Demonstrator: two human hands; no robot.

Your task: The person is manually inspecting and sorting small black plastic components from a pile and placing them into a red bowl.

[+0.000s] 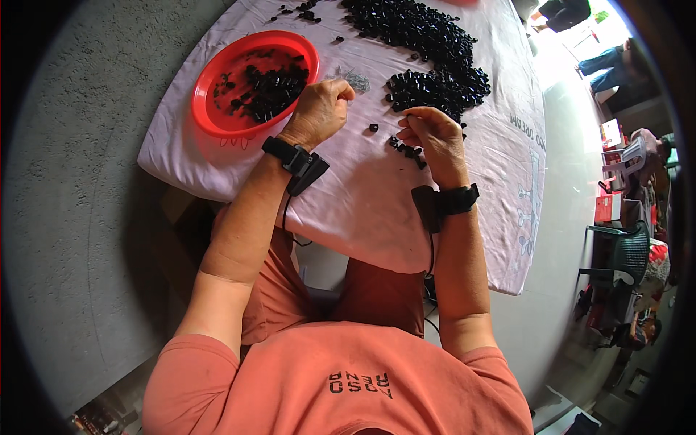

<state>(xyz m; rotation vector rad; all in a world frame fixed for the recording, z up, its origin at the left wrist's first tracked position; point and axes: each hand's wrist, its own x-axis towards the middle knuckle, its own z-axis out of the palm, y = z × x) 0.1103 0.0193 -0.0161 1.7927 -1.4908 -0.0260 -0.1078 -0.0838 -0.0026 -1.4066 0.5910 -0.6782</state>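
Note:
My left hand (320, 112) hovers at the right rim of a red plastic basin (206, 81). Its fingers are pinched together, and whatever they hold is too small to make out. Just beyond its fingertips lies a little heap of thin grey metal pins (355, 81). My right hand (440, 143) is bent inward, thumb and fingers closed near the tips; what is between them cannot be seen. Beside it sit several loose small black parts (408, 151). A large pile of shiny black parts (413, 36) spreads beyond both hands, and more black parts (279, 90) fill part of the basin.
A pale pink printed cloth (362, 210) covers the table. Stray black parts (308, 14) lie near its far left edge. Wrist straps with cords sit on both my arms. At the right stand a green chair (631, 250) and other household items; people are at the far right.

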